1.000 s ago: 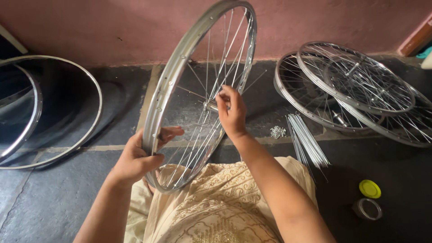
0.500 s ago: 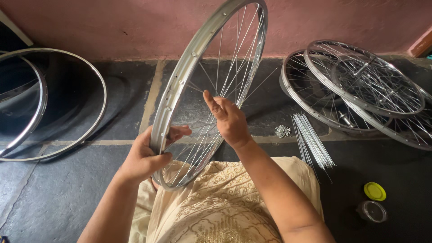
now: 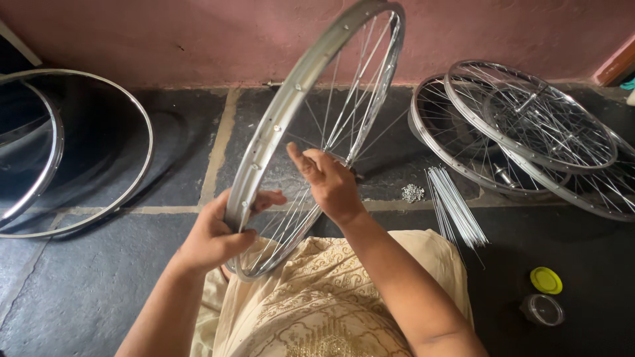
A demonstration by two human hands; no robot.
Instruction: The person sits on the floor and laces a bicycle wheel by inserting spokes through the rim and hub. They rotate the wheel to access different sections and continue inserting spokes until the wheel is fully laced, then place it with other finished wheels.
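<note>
I see through a single head-worn camera looking steeply down and forward from close above my lap, both forearms rising from the bottom edge, the dark stone floor (image 3: 99,284) filling the frame up to the pink wall (image 3: 198,33) ahead.
</note>
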